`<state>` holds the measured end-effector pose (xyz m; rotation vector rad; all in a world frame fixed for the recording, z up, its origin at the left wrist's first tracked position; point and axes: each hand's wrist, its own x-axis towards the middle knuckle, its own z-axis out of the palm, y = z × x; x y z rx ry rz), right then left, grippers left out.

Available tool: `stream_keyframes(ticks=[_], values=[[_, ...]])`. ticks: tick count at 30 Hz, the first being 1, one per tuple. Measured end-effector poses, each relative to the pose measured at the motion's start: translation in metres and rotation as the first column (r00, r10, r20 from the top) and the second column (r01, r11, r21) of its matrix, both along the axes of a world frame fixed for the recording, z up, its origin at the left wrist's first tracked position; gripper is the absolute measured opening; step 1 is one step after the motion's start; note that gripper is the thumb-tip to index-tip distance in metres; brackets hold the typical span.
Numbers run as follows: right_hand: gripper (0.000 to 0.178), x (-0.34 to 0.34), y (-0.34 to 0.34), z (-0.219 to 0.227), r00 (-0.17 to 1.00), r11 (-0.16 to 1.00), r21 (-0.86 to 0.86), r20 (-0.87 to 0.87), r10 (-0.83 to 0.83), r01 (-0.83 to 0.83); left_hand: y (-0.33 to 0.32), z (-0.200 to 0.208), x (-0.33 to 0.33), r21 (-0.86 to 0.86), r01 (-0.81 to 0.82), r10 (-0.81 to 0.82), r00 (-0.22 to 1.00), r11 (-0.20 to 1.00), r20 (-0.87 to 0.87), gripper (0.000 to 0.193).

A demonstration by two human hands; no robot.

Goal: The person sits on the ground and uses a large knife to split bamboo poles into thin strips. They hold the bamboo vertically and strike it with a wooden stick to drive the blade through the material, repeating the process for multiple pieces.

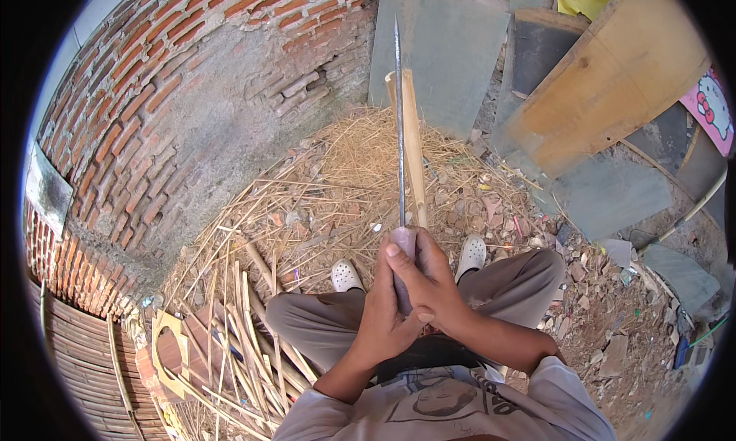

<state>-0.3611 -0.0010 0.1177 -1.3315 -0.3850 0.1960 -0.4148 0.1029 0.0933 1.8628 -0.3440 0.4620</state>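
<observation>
Both my hands are closed round the greyish-pink handle of a long-bladed knife (401, 157), in front of my body. The narrow blade appears nearly edge-on and points away from me, its tip in front of a grey board. On the left side of the grip is my left hand (381, 311). My right hand (431, 281) wraps the handle from the right, its thumb lying across it. Behind the blade and slightly to its right is a pale split bamboo piece (414, 142), its lower end near my hands. Whether blade and bamboo touch, I cannot tell.
Straw and shavings (356, 161) cover the rubble ground between my feet and the boards. Several bamboo strips (257, 341) lie at lower left. A brick wall (192, 127) curves along the left. Wooden boards (613, 73) and grey sheets (441, 50) lean or lie at the far right.
</observation>
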Motion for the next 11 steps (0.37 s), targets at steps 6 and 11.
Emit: stream_keyframes(ticks=[6,11], values=[[0.044,0.028,-0.049,0.005,0.974,0.983,-0.174,0.224,-0.026,0.066,0.006,0.017,-0.01,-0.183,-0.228,0.171,0.943,0.956,-0.285,0.066],[0.038,0.095,-0.211,-0.085,0.581,0.567,-0.151,0.348,-0.736,0.81,0.017,0.027,-0.002,-0.212,-0.277,0.221,0.942,0.937,-0.252,0.059]])
